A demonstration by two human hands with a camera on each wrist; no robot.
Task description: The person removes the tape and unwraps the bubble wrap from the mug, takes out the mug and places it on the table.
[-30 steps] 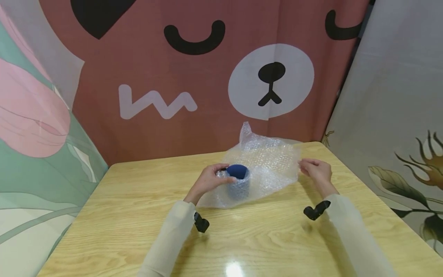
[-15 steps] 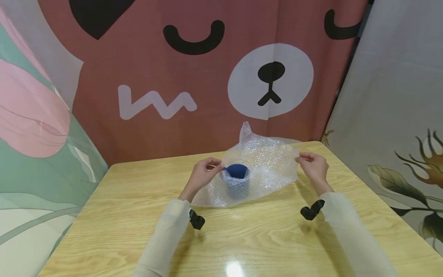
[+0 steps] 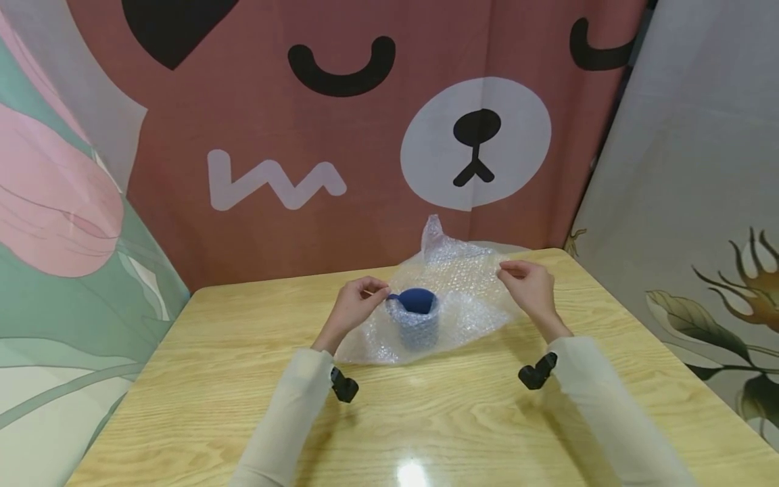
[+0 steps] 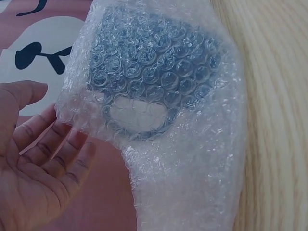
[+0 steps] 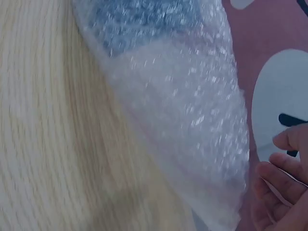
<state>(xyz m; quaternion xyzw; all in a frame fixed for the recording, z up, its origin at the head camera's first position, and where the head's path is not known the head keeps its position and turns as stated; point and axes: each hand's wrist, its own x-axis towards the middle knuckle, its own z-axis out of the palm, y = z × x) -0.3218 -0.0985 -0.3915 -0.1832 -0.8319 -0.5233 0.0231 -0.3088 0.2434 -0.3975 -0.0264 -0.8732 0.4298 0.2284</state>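
A blue mug (image 3: 417, 300) stands upright on the table, partly wrapped in clear bubble wrap (image 3: 468, 311) that spreads out to its right and behind it. In the left wrist view the mug's handle (image 4: 139, 134) shows through the wrap. My left hand (image 3: 354, 304) is at the mug's handle side, fingertips touching the edge of the wrap, thumb apart from the fingers. On the other side, my right hand (image 3: 531, 287) is near the loose right end of the wrap. In the right wrist view its loosely bent fingers (image 5: 284, 178) hold nothing and sit beside the wrap's edge.
The wooden table (image 3: 255, 379) has its back edge against a curtain (image 3: 255, 223) printed with a bear face. Another patterned curtain (image 3: 688, 169) hangs along the right. A peak of wrap (image 3: 433, 230) sticks up at the back.
My left hand has let go of the mug's rim and drawn slightly left to the handle side. My right hand has come off the wrap's right end and moved left and up.
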